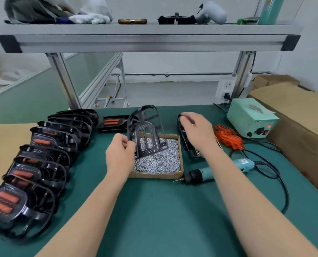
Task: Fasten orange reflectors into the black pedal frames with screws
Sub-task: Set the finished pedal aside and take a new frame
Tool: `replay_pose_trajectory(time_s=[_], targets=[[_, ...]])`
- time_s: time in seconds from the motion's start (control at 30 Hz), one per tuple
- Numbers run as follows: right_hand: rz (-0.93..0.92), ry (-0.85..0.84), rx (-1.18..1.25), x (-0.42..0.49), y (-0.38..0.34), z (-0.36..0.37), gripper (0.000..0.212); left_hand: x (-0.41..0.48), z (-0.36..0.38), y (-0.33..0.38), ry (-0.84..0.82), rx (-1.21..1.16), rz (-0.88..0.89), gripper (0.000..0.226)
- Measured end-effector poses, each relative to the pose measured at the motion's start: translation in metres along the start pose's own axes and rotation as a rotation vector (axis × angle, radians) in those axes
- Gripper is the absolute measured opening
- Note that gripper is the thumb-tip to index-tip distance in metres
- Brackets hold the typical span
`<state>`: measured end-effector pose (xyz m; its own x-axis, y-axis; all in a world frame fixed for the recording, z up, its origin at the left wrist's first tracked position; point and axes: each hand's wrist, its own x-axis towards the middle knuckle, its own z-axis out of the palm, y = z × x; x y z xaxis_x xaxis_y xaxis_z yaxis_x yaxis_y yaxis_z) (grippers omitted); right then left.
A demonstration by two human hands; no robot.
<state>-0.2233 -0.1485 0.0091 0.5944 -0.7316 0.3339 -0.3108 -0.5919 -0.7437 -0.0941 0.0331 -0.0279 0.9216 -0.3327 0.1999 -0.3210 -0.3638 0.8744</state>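
Glossy black pedal frame (147, 132), silvery screws (160, 160), orange reflectors (228, 136), teal-ish screwdriver (219, 168), green mat (154, 210).

— We're at an assembly bench in a small factory workshop, aren't we?
— We think so. We see a dark green work mat (154, 210) under a silver aluminium-profile shelf frame (148, 40), with a white wall socket strip (225, 88) fixed by one post.
— We also count a long row of black plastic pedal frames with orange reflectors (43, 154), all alike.
— Beside them we find a shallow brown cardboard tray (154, 176) heaped with small silver screws (160, 162), a teal corded electric screwdriver (219, 170) and a pale green metal power box (251, 117).
— And plain brown cardboard cartons (293, 108) flank our bench.
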Motion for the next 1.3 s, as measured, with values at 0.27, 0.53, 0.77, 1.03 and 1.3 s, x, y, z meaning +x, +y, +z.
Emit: replay_pose_trajectory(time_s=[0.27,0.53,0.77,1.03,1.3], targets=[[0.266,-0.108,0.662,-0.067,-0.026,0.021,0.016,-0.034,-0.022,-0.007,-0.011,0.148,0.263,0.012],[0.312,-0.058,0.733,-0.102,-0.012,0.034,0.019,-0.060,-0.043,-0.008,-0.178,-0.283,0.075,0.009],[0.255,-0.092,0.705,-0.120,-0.004,0.037,0.015,-0.071,-0.068,-0.003,-0.484,-0.509,-0.020,0.018],[0.193,-0.106,0.591,-0.120,0.020,0.009,0.050,-0.099,-0.086,-0.025,-0.525,-0.274,0.281,0.019],[0.173,0.251,0.121,-0.091,0.051,-0.033,0.031,-0.121,-0.078,-0.050,-0.491,-0.028,0.493,0.020]])
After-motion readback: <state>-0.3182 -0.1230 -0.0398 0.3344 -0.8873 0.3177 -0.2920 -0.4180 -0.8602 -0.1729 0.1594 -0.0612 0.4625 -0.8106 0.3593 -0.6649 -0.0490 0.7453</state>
